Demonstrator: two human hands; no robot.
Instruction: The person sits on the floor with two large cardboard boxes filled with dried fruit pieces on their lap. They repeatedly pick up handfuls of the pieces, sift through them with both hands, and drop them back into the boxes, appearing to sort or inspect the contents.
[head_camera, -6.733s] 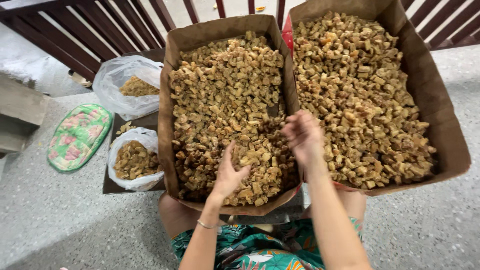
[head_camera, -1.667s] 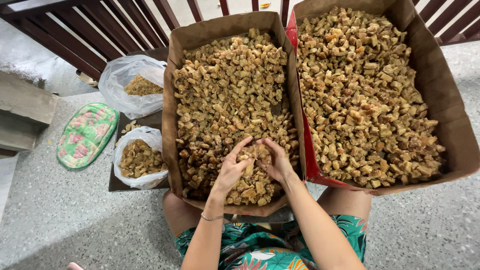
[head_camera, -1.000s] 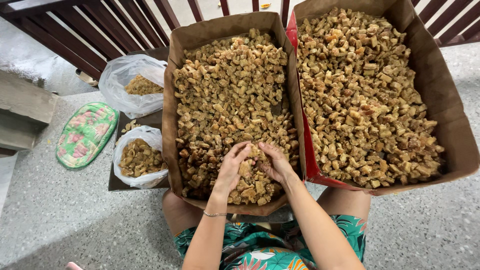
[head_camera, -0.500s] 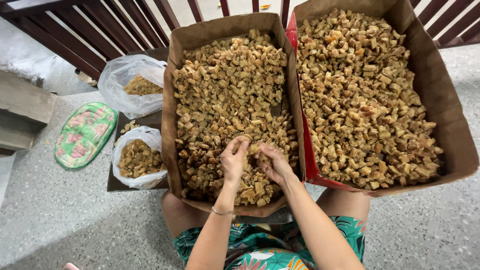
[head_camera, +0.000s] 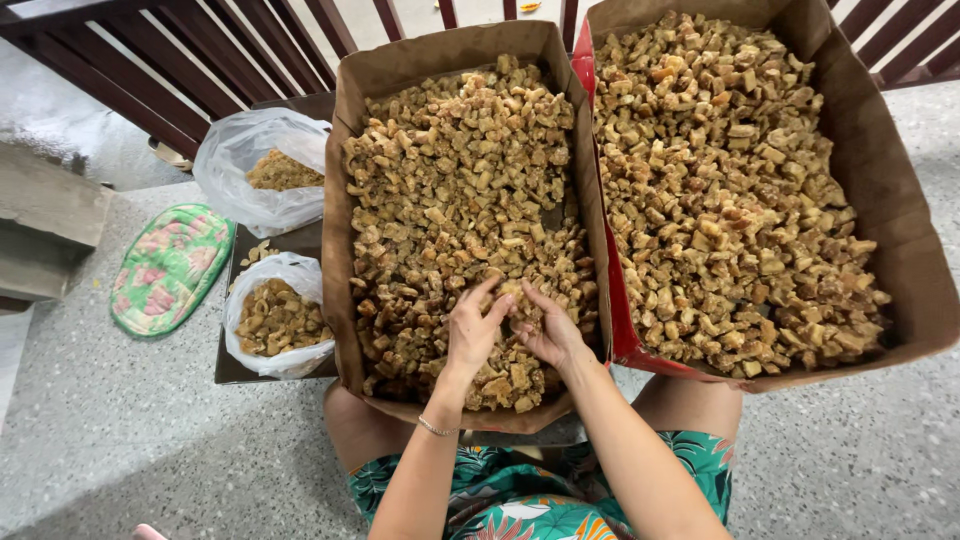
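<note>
Both hands have drawn together since the earliest frame, where the right hand reached farther up the box; now they meet over one spot. I log the fingers first: the left hand (head_camera: 472, 335) is cupped, fingers curled loosely round a few fried chunks (head_camera: 520, 300); the right hand (head_camera: 545, 335) lies against it, fingers bent inward over the same chunks. Neither fist is clenched tight; whether a piece is truly pinched I cannot tell.

Those chunks sit in the near part of the left paper-lined box (head_camera: 345, 200), just above my knees.

Judgement on doing this well: keep the grip light, since the pieces look brittle, and lift from the surface layer so the heap does not slide over the low front wall.

Materials outward: chunks are irregular cubes, golden-brown, rough and crusty. The right paper-lined box (head_camera: 900, 200) holds paler, larger pieces. Two clear plastic bags (head_camera: 290, 350) stand left on a dark tray, thin and crinkled, part-filled. A quilted floral mat (head_camera: 165, 270) lies on the speckled floor (head_camera: 120, 440).
</note>
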